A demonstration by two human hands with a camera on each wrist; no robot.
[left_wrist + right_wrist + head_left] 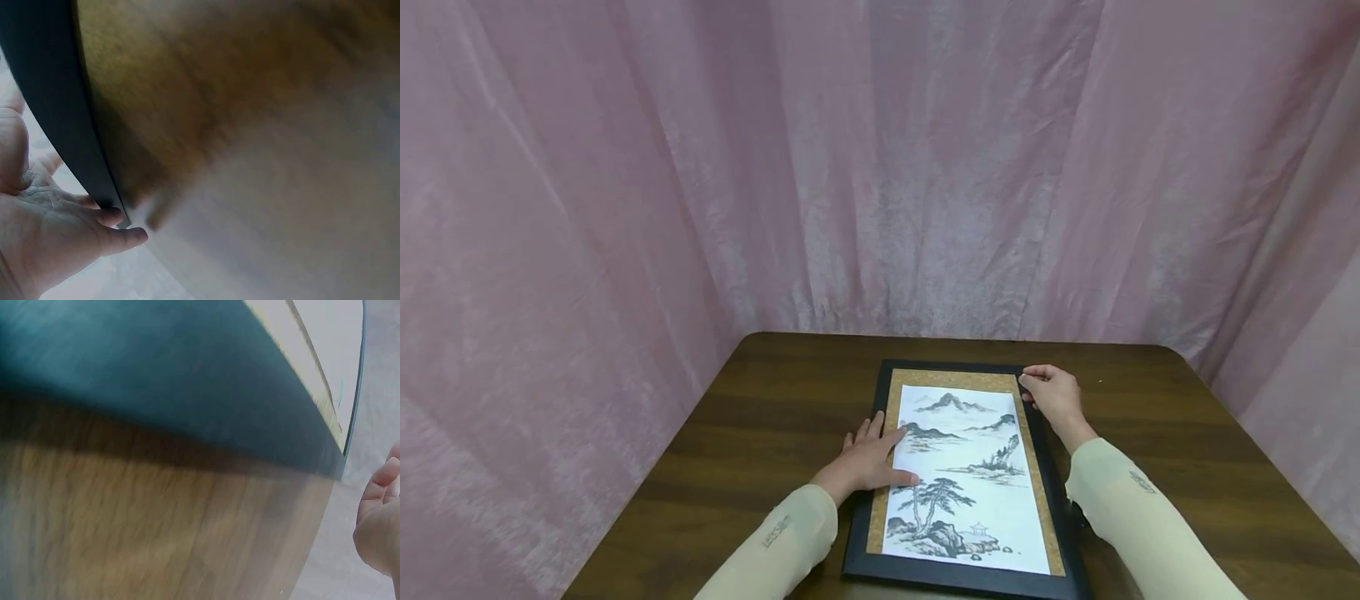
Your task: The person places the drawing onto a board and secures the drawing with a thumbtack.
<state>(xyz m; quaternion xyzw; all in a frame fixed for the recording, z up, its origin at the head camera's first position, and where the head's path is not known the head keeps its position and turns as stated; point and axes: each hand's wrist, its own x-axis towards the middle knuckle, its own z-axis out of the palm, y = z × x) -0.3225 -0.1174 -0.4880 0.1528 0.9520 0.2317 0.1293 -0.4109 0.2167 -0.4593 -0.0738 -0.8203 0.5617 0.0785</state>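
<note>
A landscape ink picture (962,500) on white paper, with a tan mount (1051,533) around it, lies in a black picture frame (958,577) on the table. My left hand (868,458) rests across the frame's left side, its fingers spread, with thumb and fingertips over the picture's edge. In the left wrist view its fingers (128,237) reach past the end of the black edge. At the frame's far right corner is my right hand (1054,396), its thumb and fingers curled together. Nothing shows between these fingers. The right wrist view has them (378,484) just beyond that corner.
The brown wooden table (760,408) extends to both sides of the frame. Pink curtains (925,167) hang behind the table and along its sides. Both forearms, in pale sleeves (1138,508), come in from the near side, flanking the frame.
</note>
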